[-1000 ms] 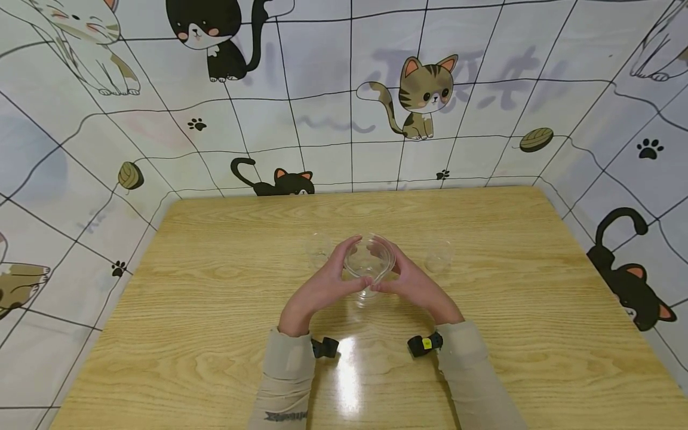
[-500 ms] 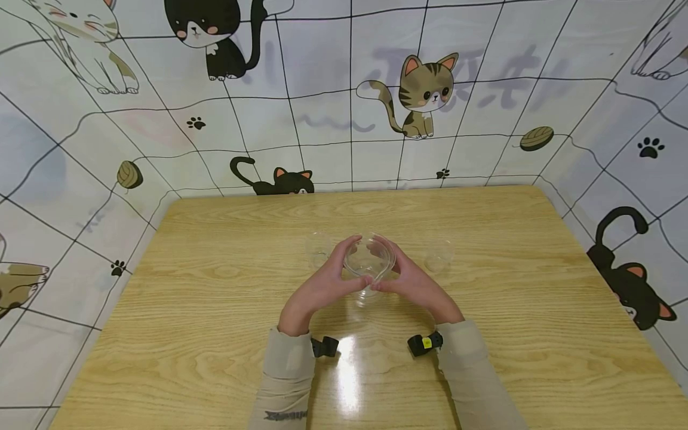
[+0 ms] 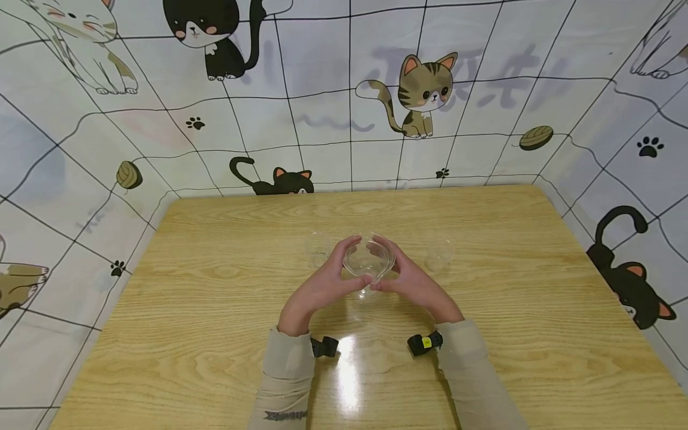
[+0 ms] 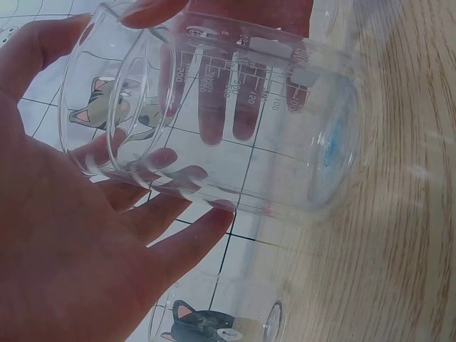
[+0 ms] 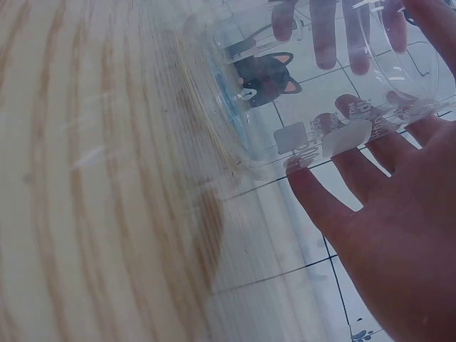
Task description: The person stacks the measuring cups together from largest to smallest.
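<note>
A clear glass measuring beaker (image 3: 368, 260) with white graduation marks stands upright near the middle of the table. Its spout points toward the person. My left hand (image 3: 333, 272) curves round its left side, thumb at the near rim, fingers reaching to the back. From the opposite side my right hand (image 3: 409, 280) grips it the same way, the two thumbs nearly meeting. In the left wrist view the beaker (image 4: 249, 157) shows fingers through its wall. Its base (image 5: 231, 107) lies right at the wooden surface in the right wrist view.
Two more clear vessels stand on the wooden table (image 3: 215, 334), one transparent vessel (image 3: 318, 251) left of the hands and another (image 3: 439, 257) to the right. A cat-patterned backdrop (image 3: 322, 119) closes off the back and both sides.
</note>
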`<move>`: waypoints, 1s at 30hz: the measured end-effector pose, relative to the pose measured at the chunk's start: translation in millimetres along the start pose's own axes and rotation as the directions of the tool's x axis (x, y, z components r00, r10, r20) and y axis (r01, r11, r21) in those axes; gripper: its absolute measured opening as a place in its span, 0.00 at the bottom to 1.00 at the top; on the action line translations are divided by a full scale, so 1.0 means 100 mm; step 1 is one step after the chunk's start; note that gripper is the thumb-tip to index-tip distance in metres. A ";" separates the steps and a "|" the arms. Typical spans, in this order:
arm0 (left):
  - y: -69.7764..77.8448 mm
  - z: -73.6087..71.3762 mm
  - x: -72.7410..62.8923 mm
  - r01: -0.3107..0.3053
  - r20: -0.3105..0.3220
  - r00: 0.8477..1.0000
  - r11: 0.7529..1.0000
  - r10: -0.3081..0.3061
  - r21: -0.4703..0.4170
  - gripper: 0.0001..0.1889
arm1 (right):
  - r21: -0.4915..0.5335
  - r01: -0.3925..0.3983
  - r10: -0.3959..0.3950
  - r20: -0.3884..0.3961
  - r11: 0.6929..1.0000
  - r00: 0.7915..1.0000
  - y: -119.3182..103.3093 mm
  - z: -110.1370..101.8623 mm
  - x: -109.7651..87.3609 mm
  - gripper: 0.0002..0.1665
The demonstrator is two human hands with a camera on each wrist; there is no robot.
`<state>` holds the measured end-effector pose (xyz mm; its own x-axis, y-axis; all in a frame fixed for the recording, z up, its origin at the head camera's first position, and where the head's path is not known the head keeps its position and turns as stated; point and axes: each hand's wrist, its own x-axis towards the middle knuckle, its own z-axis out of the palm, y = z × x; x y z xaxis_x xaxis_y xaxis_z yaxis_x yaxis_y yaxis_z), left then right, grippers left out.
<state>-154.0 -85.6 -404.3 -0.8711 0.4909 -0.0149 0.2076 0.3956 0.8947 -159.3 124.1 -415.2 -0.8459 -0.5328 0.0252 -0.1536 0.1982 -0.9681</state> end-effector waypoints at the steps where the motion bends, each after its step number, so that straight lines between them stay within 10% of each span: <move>1: 0.00 0.00 0.00 0.001 -0.002 1.000 1.000 -0.001 0.000 0.43 | 0.001 0.000 0.000 -0.001 1.000 1.000 0.00 0.00 0.00 0.53; 30: 0.06 0.00 -0.01 -0.017 -0.038 0.999 0.999 0.019 0.051 0.45 | 0.001 -0.014 0.014 0.002 1.000 1.000 0.00 0.00 0.01 0.53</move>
<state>-152.0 -84.1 -399.2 -0.8833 0.4684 0.0190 0.2448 0.4265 0.8707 -159.9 123.7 -415.2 -0.8470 -0.5315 0.0114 -0.1415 0.2047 -0.9686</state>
